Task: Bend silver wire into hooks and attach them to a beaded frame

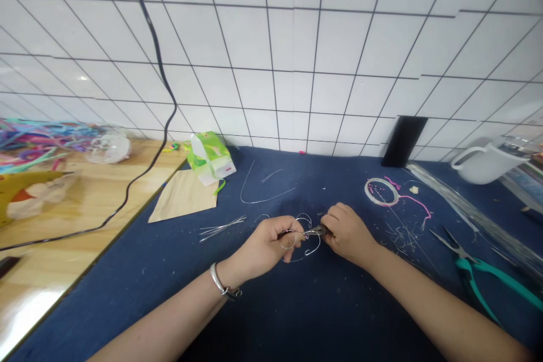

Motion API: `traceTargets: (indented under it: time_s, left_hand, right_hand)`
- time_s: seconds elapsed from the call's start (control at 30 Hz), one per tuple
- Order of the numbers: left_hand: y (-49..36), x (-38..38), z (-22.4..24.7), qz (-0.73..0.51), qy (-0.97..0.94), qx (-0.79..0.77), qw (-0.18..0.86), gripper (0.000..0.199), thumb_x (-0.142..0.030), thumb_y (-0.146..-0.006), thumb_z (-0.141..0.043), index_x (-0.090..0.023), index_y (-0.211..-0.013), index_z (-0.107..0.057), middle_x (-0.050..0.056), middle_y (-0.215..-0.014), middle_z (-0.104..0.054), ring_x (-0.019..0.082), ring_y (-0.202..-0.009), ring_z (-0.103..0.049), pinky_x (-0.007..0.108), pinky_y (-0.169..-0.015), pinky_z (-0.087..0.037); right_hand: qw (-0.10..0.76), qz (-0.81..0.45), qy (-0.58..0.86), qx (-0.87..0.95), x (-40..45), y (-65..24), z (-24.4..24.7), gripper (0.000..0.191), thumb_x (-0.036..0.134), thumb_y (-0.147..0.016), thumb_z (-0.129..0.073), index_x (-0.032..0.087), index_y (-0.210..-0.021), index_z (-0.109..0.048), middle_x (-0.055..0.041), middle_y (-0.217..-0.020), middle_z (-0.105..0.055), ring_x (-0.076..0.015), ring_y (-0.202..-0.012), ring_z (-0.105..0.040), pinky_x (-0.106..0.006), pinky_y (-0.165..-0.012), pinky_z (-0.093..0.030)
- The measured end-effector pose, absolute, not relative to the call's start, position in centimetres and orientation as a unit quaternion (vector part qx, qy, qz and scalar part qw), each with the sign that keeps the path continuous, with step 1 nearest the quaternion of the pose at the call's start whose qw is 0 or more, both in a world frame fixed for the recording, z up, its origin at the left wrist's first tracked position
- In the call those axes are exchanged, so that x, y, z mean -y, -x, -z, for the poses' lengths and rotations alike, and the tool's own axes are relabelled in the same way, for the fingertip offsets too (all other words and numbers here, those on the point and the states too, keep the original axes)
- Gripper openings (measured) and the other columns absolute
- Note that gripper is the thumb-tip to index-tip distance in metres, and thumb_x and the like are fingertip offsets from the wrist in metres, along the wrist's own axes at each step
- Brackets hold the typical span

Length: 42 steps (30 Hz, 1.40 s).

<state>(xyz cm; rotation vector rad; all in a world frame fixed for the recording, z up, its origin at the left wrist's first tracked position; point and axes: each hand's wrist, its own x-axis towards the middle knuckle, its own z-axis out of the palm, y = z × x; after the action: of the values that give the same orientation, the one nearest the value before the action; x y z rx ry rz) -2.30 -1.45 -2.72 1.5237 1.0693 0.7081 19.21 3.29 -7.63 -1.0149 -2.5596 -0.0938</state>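
Observation:
In the middle of the head view, my left hand [271,237] pinches a thin silvery wire [314,250] bent into several curls and loops. My right hand [345,232] is closed round a small pair of pliers [316,230], whose jaws point left and meet the wire by my left fingertips. The pliers' handles are hidden in my palm. Left of my hands lies a small bundle of straight wire pieces [223,228]. A longer bent wire [244,199] rests on the dark blue mat [271,317] behind them.
Green-handled long-nose pliers [470,263] lie at right, near wire scraps [403,237] and a white ring [367,195] with pink thread. Long wires [475,209], a white jug [479,164] and a black phone-like slab [403,141] stand behind. A green tissue pack [210,153] and black cable [159,62] are left.

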Motion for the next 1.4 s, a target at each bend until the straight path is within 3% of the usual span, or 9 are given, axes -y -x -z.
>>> traceTargets:
  time_s: [0.4,1.03,1.4]
  left_hand:
    - [2.11,1.86,2.99,-0.318,-0.643,-0.443,0.537,0.013,-0.019,-0.084,-0.044,-0.015,-0.075,-0.052,-0.005,-0.05,-0.049,0.008,-0.048,-0.047,0.023,-0.055,-0.038]
    - [2.15,1.46,2.63,-0.301,-0.64,-0.464,0.534,0.012,-0.019,-0.082,-0.045,-0.015,-0.075,-0.053,-0.004,-0.051,-0.05,0.009,-0.049,-0.047,0.022,-0.053,-0.037]
    - [2.15,1.64,2.59,-0.293,-0.638,-0.459,0.545,0.012,-0.018,-0.082,-0.045,-0.015,-0.075,-0.053,-0.004,-0.052,-0.05,0.008,-0.048,-0.048,0.022,-0.053,-0.038]
  right_hand:
    - [0.177,0.089,0.363,0.91,-3.09,-19.38,7.04,0.012,0.021,-0.079,-0.05,0.016,-0.069,-0.053,-0.0048,-0.071,-0.048,-0.0172,-0.073,-0.038,-0.03,-0.068,-0.032]
    - [0.218,-0.012,0.361,0.907,-3.24,-19.13,7.49,0.014,0.025,-0.082,-0.052,0.016,-0.071,-0.054,-0.0034,-0.071,-0.048,-0.0152,-0.071,-0.04,-0.029,-0.066,-0.033]
    - [0.186,0.039,0.353,0.916,-3.36,-19.33,7.22,0.013,0.021,-0.08,-0.051,0.015,-0.069,-0.052,-0.0043,-0.072,-0.047,-0.0159,-0.073,-0.039,-0.03,-0.068,-0.031]
